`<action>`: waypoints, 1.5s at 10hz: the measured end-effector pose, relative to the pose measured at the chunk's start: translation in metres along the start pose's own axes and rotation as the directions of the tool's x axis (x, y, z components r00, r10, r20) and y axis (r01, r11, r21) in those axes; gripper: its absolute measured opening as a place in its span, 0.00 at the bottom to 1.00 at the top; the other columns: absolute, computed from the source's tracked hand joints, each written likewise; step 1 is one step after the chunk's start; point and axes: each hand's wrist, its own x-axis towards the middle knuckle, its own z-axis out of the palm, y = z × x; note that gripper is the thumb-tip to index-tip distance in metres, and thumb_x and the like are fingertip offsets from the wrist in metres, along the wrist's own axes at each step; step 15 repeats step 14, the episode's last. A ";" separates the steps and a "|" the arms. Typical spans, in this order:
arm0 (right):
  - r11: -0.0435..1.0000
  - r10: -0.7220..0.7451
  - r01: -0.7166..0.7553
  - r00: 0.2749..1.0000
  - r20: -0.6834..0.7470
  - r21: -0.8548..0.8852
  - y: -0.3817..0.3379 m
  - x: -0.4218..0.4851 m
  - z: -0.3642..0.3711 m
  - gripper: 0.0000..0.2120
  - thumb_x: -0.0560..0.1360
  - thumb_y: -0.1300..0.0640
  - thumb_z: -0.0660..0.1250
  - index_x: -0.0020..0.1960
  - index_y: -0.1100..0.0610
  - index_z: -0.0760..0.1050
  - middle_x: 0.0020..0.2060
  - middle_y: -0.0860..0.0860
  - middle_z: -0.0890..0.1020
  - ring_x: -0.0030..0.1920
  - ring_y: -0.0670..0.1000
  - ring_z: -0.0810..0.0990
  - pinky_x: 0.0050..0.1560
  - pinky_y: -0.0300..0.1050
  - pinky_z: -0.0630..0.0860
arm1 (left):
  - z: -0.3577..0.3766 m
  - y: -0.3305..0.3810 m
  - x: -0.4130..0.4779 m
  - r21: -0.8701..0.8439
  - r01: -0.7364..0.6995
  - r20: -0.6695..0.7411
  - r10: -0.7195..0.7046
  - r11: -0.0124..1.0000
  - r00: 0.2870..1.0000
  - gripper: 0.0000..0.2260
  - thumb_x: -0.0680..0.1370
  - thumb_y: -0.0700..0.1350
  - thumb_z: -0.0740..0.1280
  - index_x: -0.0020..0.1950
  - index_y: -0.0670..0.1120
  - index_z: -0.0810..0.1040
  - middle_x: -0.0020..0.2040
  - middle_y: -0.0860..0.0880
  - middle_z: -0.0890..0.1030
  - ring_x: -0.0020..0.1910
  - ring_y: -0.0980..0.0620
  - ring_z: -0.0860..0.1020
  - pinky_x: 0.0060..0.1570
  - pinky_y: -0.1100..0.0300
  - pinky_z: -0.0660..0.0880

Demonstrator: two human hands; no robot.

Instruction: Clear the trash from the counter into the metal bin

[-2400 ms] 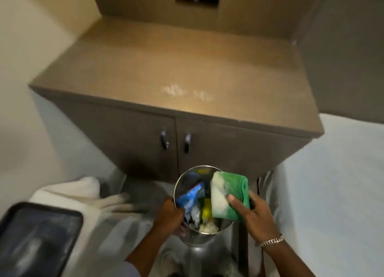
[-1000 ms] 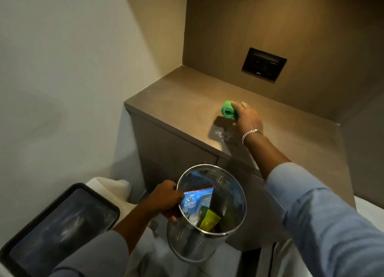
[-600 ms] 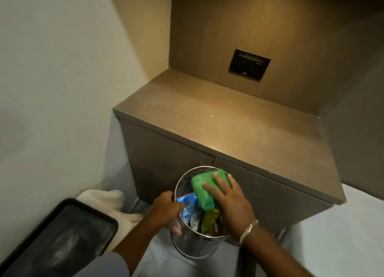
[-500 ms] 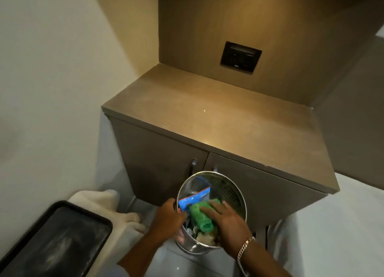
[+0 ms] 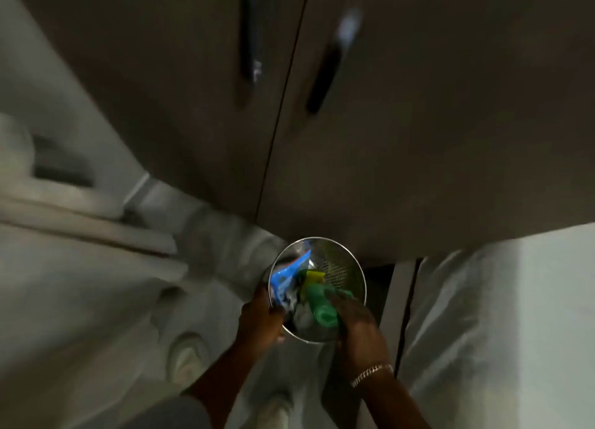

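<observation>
The round perforated metal bin point(image 5: 346, 267) sits low in front of the cabinet, seen from above. My left hand point(image 5: 259, 319) grips its left rim. My right hand point(image 5: 355, 322) reaches over the near right rim, fingers on a crumpled green wrapper point(image 5: 322, 309) that lies inside the bin. Beside it in the bin are a blue packet point(image 5: 285, 277), a yellow packet point(image 5: 314, 275) and some white scraps. The counter top is out of view.
Brown cabinet doors point(image 5: 418, 139) with two dark handles point(image 5: 323, 77) fill the upper frame. Pale floor point(image 5: 499, 332) spreads to the right. A white cloth heap point(image 5: 64, 203) lies at left, blurred. My shoe point(image 5: 280, 409) shows below the bin.
The view has tipped steeply down, so the counter top and the black tray have left the frame. My right hand has pushed the green wrapper deeper into the bin; the left still holds the rim.
</observation>
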 end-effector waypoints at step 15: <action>0.636 -0.110 0.068 0.994 0.003 0.768 -0.505 -0.042 -0.133 0.15 0.71 0.63 0.70 0.57 0.59 0.78 0.56 0.61 0.82 0.53 0.54 0.80 0.56 0.49 0.76 | -0.443 0.136 -0.305 -0.212 -0.367 -0.590 0.181 0.906 0.787 0.32 0.75 0.36 0.65 0.78 0.43 0.58 0.76 0.41 0.67 0.74 0.43 0.67 0.72 0.53 0.64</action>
